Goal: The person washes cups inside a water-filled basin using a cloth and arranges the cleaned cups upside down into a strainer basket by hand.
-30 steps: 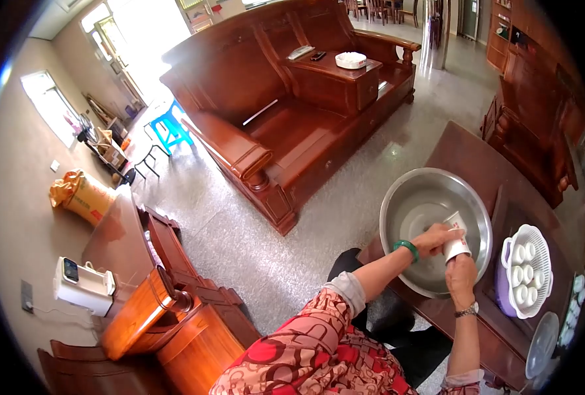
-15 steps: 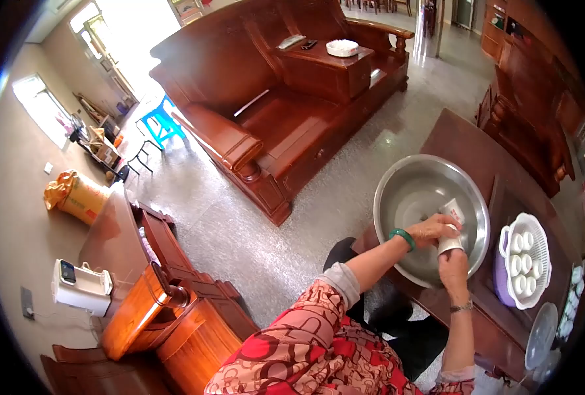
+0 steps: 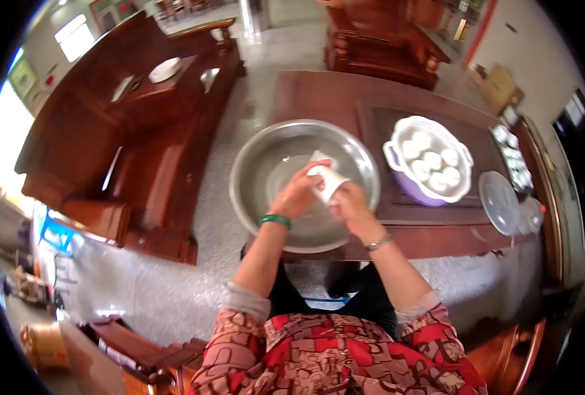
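Observation:
Over a large steel basin [image 3: 240, 204], my left hand [image 3: 297, 192], with a green bangle at its wrist, is closed around a small white cup [image 3: 332, 180]. My right hand [image 3: 352, 205], wearing a metal band, grips the other end of that cup, which is tilted. Just behind the left fingers shows a white piece with red marks [image 3: 319, 157]; its kind is hard to make out. Beside the basin stands a white colander [image 3: 467, 158] in a purple bowl [image 3: 419, 189], with several white cups [image 3: 432, 160] in it.
The basin and colander rest on a dark wooden table [image 3: 315, 92]. Right of the colander lie a clear plastic lid [image 3: 500, 203] and a row of small white items [image 3: 513, 155]. A wooden sofa [image 3: 151, 141] stands to the left, a wooden armchair [image 3: 378, 49] beyond the table.
My view has swung to the right, so the basin and table now sit nearer the middle. Both hands still hold the white cup over the basin, and its tilt has changed.

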### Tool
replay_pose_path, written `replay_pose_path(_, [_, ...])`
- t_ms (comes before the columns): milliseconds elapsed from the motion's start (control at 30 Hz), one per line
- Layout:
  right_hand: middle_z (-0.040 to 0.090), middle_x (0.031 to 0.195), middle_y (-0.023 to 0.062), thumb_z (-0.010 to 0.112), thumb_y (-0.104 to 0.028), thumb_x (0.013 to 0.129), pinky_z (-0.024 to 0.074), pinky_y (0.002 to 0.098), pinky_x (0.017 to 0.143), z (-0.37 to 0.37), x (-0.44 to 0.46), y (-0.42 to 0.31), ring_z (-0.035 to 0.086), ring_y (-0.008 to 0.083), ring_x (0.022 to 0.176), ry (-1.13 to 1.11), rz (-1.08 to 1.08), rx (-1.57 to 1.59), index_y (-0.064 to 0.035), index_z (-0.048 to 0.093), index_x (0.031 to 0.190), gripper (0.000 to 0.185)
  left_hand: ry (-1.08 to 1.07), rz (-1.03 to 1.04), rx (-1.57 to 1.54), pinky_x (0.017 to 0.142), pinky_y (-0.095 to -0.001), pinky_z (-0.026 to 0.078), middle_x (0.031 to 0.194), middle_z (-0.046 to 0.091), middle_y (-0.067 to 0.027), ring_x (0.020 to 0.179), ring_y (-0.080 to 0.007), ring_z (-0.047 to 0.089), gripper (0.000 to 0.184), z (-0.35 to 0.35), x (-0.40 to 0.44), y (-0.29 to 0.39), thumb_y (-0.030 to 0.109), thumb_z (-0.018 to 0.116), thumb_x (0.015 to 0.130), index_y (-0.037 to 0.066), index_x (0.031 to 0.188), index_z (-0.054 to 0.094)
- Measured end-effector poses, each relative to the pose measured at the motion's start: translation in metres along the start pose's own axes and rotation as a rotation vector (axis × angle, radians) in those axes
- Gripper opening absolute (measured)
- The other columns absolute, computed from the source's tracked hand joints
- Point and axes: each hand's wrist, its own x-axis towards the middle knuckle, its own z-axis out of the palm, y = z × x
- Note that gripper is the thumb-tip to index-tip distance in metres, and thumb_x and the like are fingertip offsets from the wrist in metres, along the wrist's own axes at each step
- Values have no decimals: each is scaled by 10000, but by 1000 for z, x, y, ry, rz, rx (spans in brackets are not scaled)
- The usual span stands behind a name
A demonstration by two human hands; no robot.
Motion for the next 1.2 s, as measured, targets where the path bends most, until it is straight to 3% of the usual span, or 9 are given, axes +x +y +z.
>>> replay_pose_path(67, [615, 661, 139, 567, -181, 812, 466, 368, 490, 4, -2, 4, 597, 241, 526, 182, -604, -642, -12, 637, 851, 187, 49, -76, 104, 925, -388, 437, 1106, 568, -69, 1033, -192, 552, 548, 5, -2, 1, 308, 645, 804, 44, 1253, 476])
replay_pose_path(200, [629, 746, 201, 557, -200, 782, 475, 455, 604, -5, -8, 7, 610, 366, 677, 85, -542, -1218, -9, 628, 760, 205, 220, -279, 288, 822, -352, 489, 1075, 580, -49, 983, -160, 567, 461, 7, 0, -6, 403, 572, 864, 67, 1176, 527])
replay_pose_path(367, [598, 712, 248, 536, -168, 776, 477, 445, 635, 4, 8, 19, 606, 393, 700, 116, -556, -691, 25, 623, 788, 212, 191, -95, 133, 840, -369, 476, 1112, 572, -56, 1032, -171, 546, 448, -9, 1, -14, 402, 551, 865, 71, 1165, 539])
replay_pose_path(400, [619, 655, 123, 558, -185, 808, 428, 317, 458, -1, 16, 23, 571, 176, 491, 73, -402, -528, 64, 636, 840, 262, 124, -107, -69, 869, -383, 463, 1156, 559, -72, 1061, -197, 538, 457, -22, 7, -16, 342, 549, 862, 68, 1224, 498])
replay_pose_path(500, [542, 638, 7, 524, -197, 888, 289, 190, 330, 10, -6, -17, 467, 31, 448, -18, -3, 22, 10, 603, 889, 222, -14, 22, -15, 880, -394, 463, 1187, 545, -95, 1074, -227, 539, 519, 5, -5, 0, 308, 565, 860, 37, 1283, 433])
replay_pose_path(700, [627, 738, 206, 574, -124, 717, 482, 430, 607, 1, -8, -10, 631, 349, 679, 58, -596, -1246, -41, 639, 724, 106, 92, -91, 157, 805, -381, 515, 1126, 589, -75, 977, -183, 594, 474, 5, -4, -7, 385, 567, 879, 49, 1207, 500])
replay_pose_path(833, [636, 707, 169, 585, -162, 722, 480, 424, 590, 10, -6, -11, 634, 337, 665, 108, -603, -1283, -44, 619, 680, 130, 284, -173, 178, 819, -380, 504, 1079, 604, -74, 967, -185, 597, 491, 15, 3, -6, 453, 536, 882, 63, 1178, 529])
replay_pose_path(1000, [599, 651, 189, 560, -182, 785, 454, 391, 526, 17, -2, -14, 592, 249, 527, -29, -146, -164, -20, 676, 902, 232, 162, -13, 58, 869, -392, 458, 1109, 580, -92, 943, -215, 590, 515, 13, -2, 4, 418, 539, 875, 36, 1216, 481])
replay_pose_path(1200, [635, 704, 185, 529, -114, 760, 487, 421, 572, -1, -4, 1, 633, 324, 648, 153, -579, -1253, -54, 674, 809, 164, 286, -83, 273, 652, -319, 526, 1028, 582, -66, 899, -161, 593, 469, 13, 3, -8, 330, 619, 818, 59, 1181, 497])
